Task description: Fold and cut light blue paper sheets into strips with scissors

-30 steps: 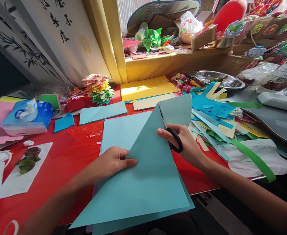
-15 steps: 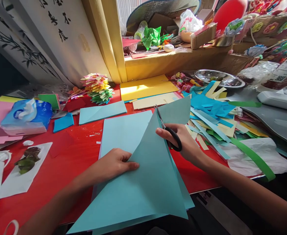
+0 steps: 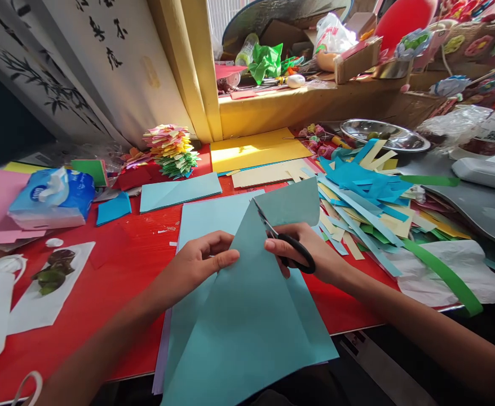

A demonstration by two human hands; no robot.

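Observation:
A large light blue sheet [image 3: 247,321] rises toward the middle of the view, its lower part hanging over the table's front edge. My left hand [image 3: 207,256] pinches its left edge between thumb and fingers. In my right hand [image 3: 302,248] are black-handled scissors [image 3: 292,248], their blades at the sheet's upper part, where a flap [image 3: 294,203] folds off to the right. Beneath lies a stack of light blue paper [image 3: 213,214] on the red table [image 3: 120,270].
Cut paper strips [image 3: 366,192] are heaped at the right beside a metal bowl [image 3: 385,135]. A folded-paper stack [image 3: 173,152], light blue pieces [image 3: 180,193] and a yellow sheet [image 3: 260,149] lie at the back. A tissue pack [image 3: 53,197] is at the left.
My left hand has moved up along the sheet's edge. The scissors and the sheet's top have shifted down and left, and the sheet's lower left corner has swung inward.

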